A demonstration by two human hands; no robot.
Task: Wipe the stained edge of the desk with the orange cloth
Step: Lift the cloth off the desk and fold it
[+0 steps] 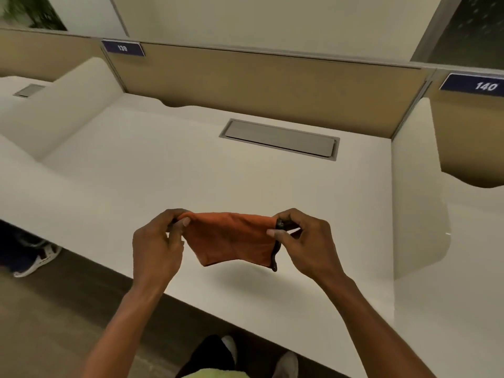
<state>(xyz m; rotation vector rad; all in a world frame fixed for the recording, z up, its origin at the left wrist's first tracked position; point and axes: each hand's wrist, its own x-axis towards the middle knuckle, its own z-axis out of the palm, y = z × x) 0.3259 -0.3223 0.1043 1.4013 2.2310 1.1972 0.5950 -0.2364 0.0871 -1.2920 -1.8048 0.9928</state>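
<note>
An orange cloth (231, 238) with a dark trimmed edge hangs stretched between both hands, just above the white desk (191, 181). My left hand (158, 241) pinches the cloth's left corner. My right hand (302, 241) pinches its right corner at the dark trim. The cloth sags in the middle and does not touch the desk. The desk's front edge (218, 317) runs diagonally below my forearms; I cannot make out a stain on it.
A grey cable flap (281, 139) is set into the desk near the tan back partition (259, 83). White side dividers (414, 186) stand right and left. Labels 139 (122, 47) and 140 (480, 85) mark the partitions. Another person's shoe (38, 259) rests on the floor at left.
</note>
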